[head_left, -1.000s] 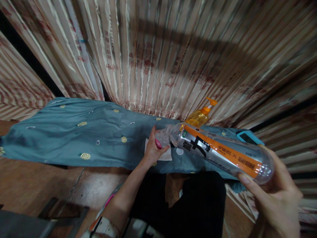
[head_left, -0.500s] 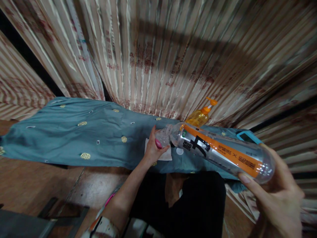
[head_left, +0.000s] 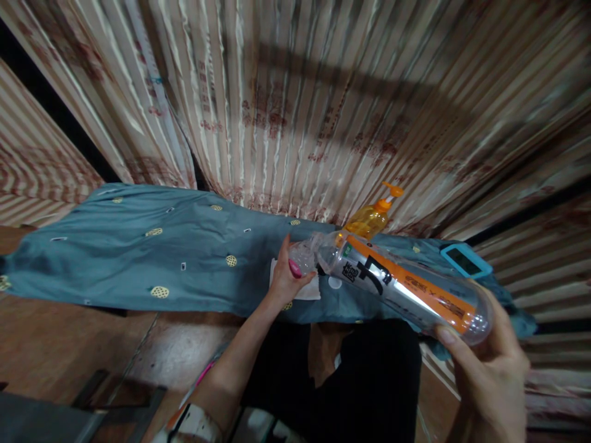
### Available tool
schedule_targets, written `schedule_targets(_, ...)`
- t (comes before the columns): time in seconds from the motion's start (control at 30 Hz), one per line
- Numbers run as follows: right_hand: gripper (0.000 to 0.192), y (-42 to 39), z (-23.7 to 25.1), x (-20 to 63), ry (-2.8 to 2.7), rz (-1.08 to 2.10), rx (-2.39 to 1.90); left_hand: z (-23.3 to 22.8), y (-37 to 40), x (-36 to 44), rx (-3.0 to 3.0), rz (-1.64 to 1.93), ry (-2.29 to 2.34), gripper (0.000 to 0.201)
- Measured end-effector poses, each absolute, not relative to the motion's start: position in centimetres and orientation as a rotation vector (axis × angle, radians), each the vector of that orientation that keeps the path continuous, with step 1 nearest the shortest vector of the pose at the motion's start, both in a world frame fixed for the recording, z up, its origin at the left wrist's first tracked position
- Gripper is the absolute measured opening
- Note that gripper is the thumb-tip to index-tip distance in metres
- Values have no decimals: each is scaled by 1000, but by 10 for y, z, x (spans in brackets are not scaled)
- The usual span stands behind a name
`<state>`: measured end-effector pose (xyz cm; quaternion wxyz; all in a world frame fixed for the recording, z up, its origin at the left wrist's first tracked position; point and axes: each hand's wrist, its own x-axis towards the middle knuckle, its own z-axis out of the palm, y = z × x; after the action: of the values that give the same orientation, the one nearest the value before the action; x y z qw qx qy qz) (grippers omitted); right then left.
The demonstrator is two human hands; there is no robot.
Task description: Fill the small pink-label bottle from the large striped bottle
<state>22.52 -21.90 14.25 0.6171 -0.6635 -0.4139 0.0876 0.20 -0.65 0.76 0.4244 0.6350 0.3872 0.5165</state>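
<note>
Tipping the bottle [head_left: 406, 289], your right hand [head_left: 489, 375] grips its base; left hand [head_left: 287, 277] pinches a cup [head_left: 305, 255] at its mouth, pour unfinished.

The plastic bottle [head_left: 406, 289] is clear with an orange, silver and black label, the pump bottle [head_left: 369, 218] is amber with an orange pump, the tablecloth [head_left: 152, 258] is teal with yellow dots, and the curtain [head_left: 295, 104] is beige-striped.

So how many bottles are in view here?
2. A large clear plastic bottle with an orange and silver label is held tilted between both hands over the teal cloth; an orange pump bottle stands behind it by the curtain. Others may be hidden.
</note>
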Motion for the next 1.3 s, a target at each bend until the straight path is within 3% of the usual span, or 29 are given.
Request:
schedule_targets(0.23, 95, -215, 104, 226, -680, 359, -1444, 10, -6, -1, 1579, 1273, 928, 123)
schedule_targets(0.6, 60, -187, 33, 212, -347, 743, -1189, 12, -2, -13, 1707, 1241, 940, 128)
schedule_targets(0.83, 64, -187, 9, 199, -194, 952, -979, 0, -5, -15, 1694, 1259, 988, 132)
schedule_targets(1.07, 58, -200, -20, 179, -71, 1168, -817, -2, -51, -54, 1688, 1395, 1111, 127)
schedule_targets(1.3, 49, -198, -43, 121, -16, 1519, -727, -13, -118, -73, 1606, 1184, 996, 124)
